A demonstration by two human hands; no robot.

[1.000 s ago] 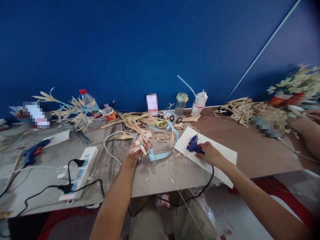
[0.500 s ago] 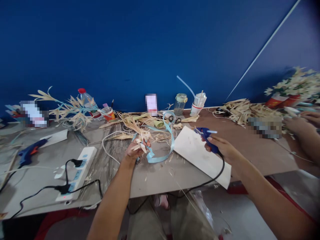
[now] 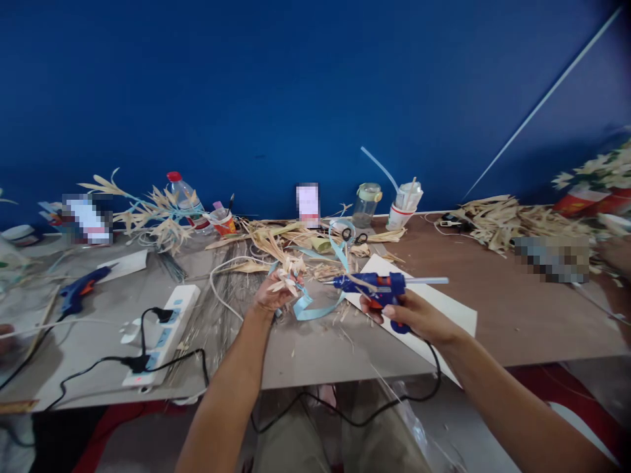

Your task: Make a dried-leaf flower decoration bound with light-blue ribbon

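My left hand (image 3: 274, 293) is closed round a small flower of pale dried husk petals (image 3: 288, 276), and its stem is hidden by the fingers. A light blue ribbon (image 3: 315, 311) curls from beside the flower across the table. In my right hand (image 3: 407, 311) is a blue hot glue gun (image 3: 377, 286), with a clear glue stick (image 3: 428, 281) sticking out of its back. Its nozzle points left at the flower, a short gap apart. Beneath the glue gun lies a white sheet (image 3: 453, 313). Scissors (image 3: 355, 236) rest just behind the ribbon.
A white power strip (image 3: 173, 328) with black plugs and a second glue gun (image 3: 83, 289) lie left. Dried husks (image 3: 493, 220) are heaped at the back right. A bottle (image 3: 182, 194), a jar (image 3: 367, 203) and paper cups (image 3: 401, 213) line the wall. Other people's hands show at both edges.
The glue gun in my right hand has swung level and come left, its nozzle now nearer the flower. My left hand keeps its hold. The whole view has shifted slightly.
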